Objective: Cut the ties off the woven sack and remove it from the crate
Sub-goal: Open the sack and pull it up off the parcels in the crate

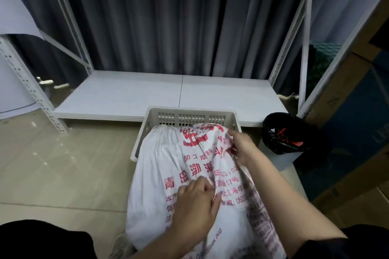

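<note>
A white woven sack (168, 174) printed with red characters fills the lower centre of the frame, its far end still inside a pale slotted plastic crate (185, 116) and its near end spilling over the crate's front edge toward the bottom of the frame. The left hand (194, 202) presses on the sack at lower centre with fingers curled, pinching a fold of fabric. The right hand (242, 145), right of centre, grips bunched sack fabric near the crate's right wall. Right of the crate sits a bin lined with a black bag (292, 132) holding red scraps. Behind the crate a low white shelf board (130, 94) spans mid-frame, with dark grey curtains (168, 17) above.
</note>
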`<state>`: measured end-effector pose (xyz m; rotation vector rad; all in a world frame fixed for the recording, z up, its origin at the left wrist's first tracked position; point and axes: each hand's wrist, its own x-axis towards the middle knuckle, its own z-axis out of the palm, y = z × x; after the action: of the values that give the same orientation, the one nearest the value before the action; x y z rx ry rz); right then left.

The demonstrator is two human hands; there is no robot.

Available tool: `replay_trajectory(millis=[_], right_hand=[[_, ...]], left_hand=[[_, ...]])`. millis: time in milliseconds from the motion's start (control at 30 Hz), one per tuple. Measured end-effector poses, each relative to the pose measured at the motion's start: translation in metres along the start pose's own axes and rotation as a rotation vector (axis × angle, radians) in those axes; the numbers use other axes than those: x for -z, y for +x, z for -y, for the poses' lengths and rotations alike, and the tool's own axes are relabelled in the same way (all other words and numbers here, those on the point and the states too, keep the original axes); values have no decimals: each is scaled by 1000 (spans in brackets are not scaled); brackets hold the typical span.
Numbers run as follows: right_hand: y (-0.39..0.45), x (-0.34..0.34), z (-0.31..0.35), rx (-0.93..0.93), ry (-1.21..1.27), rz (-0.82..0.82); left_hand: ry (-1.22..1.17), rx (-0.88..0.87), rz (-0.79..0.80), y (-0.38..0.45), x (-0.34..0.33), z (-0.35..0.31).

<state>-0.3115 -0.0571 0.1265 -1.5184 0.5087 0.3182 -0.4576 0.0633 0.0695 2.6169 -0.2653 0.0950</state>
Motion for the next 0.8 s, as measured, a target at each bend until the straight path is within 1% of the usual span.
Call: replay_trajectory(millis=[33, 100, 167, 233, 267, 367, 500, 567, 633, 700, 800], right_hand=[[-3, 5, 5, 83, -178, 31], [-11, 15, 13, 256, -444, 47], [-16, 30, 7, 421, -645, 78], [-26, 44, -6, 554, -827, 125], [-31, 51, -16, 582, -907, 139], [-51, 68, -57, 573, -1087, 208], [-87, 66, -117, 443, -1346, 235], [-99, 56, -135, 416, -1416, 198], [-100, 49, -141, 431, -1405, 102], [-96, 45, -142, 460, -1367, 24], [-91, 45, -145, 537, -1238, -32]], left_hand=[[23, -28, 23, 6, 5, -4], [57, -54, 59, 16, 7, -5], [89, -17, 88, 23, 2, -2], [93, 16, 72, 28, -1, 2], [101, 20, 61, 31, -4, 3], [146, 5, 55, 41, -13, 1], [197, 7, 90, 60, -21, -2], [219, 18, 102, 69, -24, -4], [232, 37, 108, 76, -30, -7], [222, 53, 103, 80, -31, -11], [158, 96, 99, 86, -26, -16]])
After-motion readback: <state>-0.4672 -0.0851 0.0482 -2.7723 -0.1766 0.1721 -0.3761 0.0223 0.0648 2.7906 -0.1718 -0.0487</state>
